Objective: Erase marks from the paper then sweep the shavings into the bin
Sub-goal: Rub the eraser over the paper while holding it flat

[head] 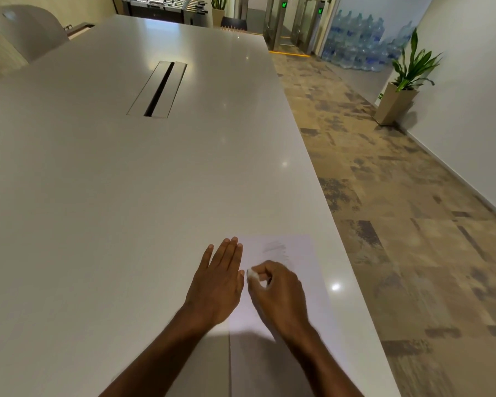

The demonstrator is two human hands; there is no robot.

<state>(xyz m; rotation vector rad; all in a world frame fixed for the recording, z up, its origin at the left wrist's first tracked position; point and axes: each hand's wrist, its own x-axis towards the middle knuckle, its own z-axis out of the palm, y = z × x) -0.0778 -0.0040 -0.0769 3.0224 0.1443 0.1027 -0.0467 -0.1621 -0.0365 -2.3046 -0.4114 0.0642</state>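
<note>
A sheet of paper (304,282) is laid on the table (98,210) close to its right edge, reaching down to the near edge. The left hand (216,285) is pressed flat, fingers straight and together, across the paper's left edge, partly on the bare table. Just beside it, the right hand (278,293) is curled over the paper, and a small white eraser (252,274) is pinched between its thumb and fingers. Faint grey pencil marks (275,249) are seen on the paper's far part, just beyond the right hand. Farther along, a cable slot (158,90) is set into the table's middle. A potted plant (401,93) is stood on the floor by the right wall.
</note>
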